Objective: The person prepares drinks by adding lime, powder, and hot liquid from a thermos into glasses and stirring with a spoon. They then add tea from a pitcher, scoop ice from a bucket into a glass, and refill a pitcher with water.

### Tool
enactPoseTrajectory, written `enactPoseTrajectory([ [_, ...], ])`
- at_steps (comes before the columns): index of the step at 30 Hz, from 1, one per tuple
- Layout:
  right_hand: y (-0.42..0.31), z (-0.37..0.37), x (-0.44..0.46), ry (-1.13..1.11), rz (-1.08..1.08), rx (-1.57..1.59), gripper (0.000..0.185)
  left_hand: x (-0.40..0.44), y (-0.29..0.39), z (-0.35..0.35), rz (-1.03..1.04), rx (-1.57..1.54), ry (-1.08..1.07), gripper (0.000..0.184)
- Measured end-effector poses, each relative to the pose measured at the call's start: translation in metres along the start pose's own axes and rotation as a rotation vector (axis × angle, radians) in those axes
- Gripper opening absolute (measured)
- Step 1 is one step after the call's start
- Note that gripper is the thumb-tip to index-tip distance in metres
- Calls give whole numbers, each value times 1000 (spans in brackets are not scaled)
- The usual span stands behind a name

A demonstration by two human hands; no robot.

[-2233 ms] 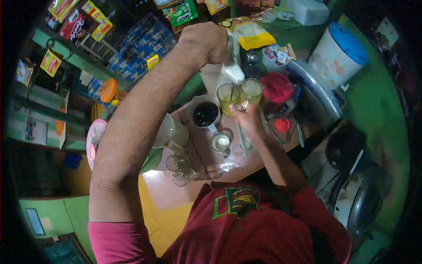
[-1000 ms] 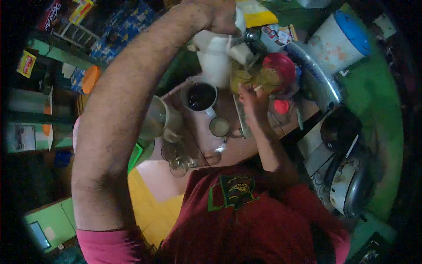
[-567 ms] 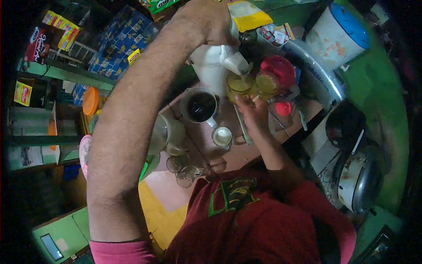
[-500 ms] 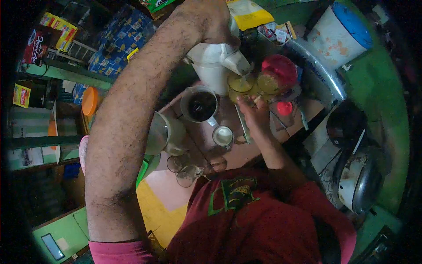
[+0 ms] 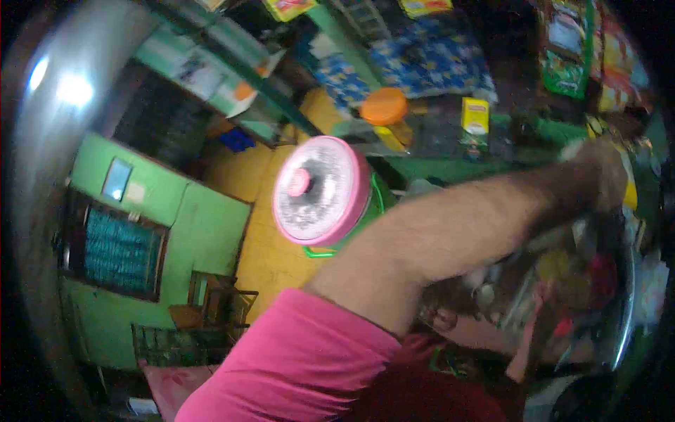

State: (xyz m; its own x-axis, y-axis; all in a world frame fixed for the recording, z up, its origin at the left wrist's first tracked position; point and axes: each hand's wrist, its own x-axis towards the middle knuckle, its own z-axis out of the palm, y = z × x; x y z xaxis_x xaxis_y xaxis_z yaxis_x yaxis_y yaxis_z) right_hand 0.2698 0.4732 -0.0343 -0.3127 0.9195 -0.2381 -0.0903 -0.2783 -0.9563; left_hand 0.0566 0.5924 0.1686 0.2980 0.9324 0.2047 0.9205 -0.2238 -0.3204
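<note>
My left arm stretches across to the far right, where my left hand (image 5: pixel 606 172), smeared by motion, is closed around a white pitcher (image 5: pixel 581 228), mostly hidden behind the forearm. Lower down, my right hand (image 5: pixel 541 292) is blurred, its fingers curled at a yellowish clear glass cup (image 5: pixel 553 267). Beside that cup is a red-topped container (image 5: pixel 602 273), with a small red item (image 5: pixel 564 326) below. A small cup (image 5: pixel 485 292) with pale contents and some clear glasses (image 5: pixel 443 320) stand on the counter nearer my body.
A green bucket with a pink-rimmed lid (image 5: pixel 320 190) stands left of my forearm. An orange-lidded jar (image 5: pixel 384 105) and a yellow box (image 5: pixel 475 116) are on a shelf behind. Hanging packets (image 5: pixel 566 63) fill the upper right. A wooden chair (image 5: pixel 221 295) stands at the lower left.
The view has swung left, so both arms and the counter now lie toward the right. The pink-lidded bucket and green wall have come into view. Both hands look similarly placed, though blurred.
</note>
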Motion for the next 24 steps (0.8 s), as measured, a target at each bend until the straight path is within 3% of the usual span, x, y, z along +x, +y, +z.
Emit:
enactPoseTrajectory([
  [1, -1, -4, 4, -8, 18, 9, 37, 23, -3, 37, -9, -207, -76, 10],
  [3, -3, -9, 7, -21, 36, 17, 40, 25, -10, 28, -20, -399, -140, 10],
  [5, -6, -13, 4, -26, 47, 22, 42, 7, -1, -38, -253, -316, -491, 31],
  [6, -8, -9, 1, -25, 60, 34, 43, -12, 4, -56, -249, -267, -410, 41],
  [8, -34, 1, -7, 40, 112, 121, 42, -25, 3, -91, -268, -258, -391, 42],
  [11, -15, -10, 16, 28, 122, 167, 45, -29, -2, -118, -311, -261, -375, 44],
  [13, -17, -7, 16, 51, 126, 183, 45, -31, 2, -110, -332, -342, -478, 49],
  [15, 6, -12, 29, 76, 156, 186, 45, -21, 11, -87, -321, -297, -414, 50],
  [16, 4, -13, 25, 50, 127, 174, 42, -11, 11, -81, -400, -333, -507, 51],
  [18, 2, -6, 15, -30, 15, 152, 34, -3, 12, -51, -411, -251, -348, 52],
  [19, -3, -6, 7, -45, -32, 135, 31, -11, 12, -32, -333, -164, -92, 52],
  [20, -6, -3, 0, -61, -74, 121, 28, -20, 2, -52, -160, -191, -103, 50],
  [22, -12, 1, -4, -72, -150, 88, 23, -32, -6, -60, -86, -239, -25, 50],
  [23, -13, 4, -2, -84, -197, 76, 22, -26, -7, -53, -76, -309, -53, 46],
  [24, -48, 26, -16, 28, -118, 116, 20, -23, 0, -79, -128, -225, -284, 40],
])
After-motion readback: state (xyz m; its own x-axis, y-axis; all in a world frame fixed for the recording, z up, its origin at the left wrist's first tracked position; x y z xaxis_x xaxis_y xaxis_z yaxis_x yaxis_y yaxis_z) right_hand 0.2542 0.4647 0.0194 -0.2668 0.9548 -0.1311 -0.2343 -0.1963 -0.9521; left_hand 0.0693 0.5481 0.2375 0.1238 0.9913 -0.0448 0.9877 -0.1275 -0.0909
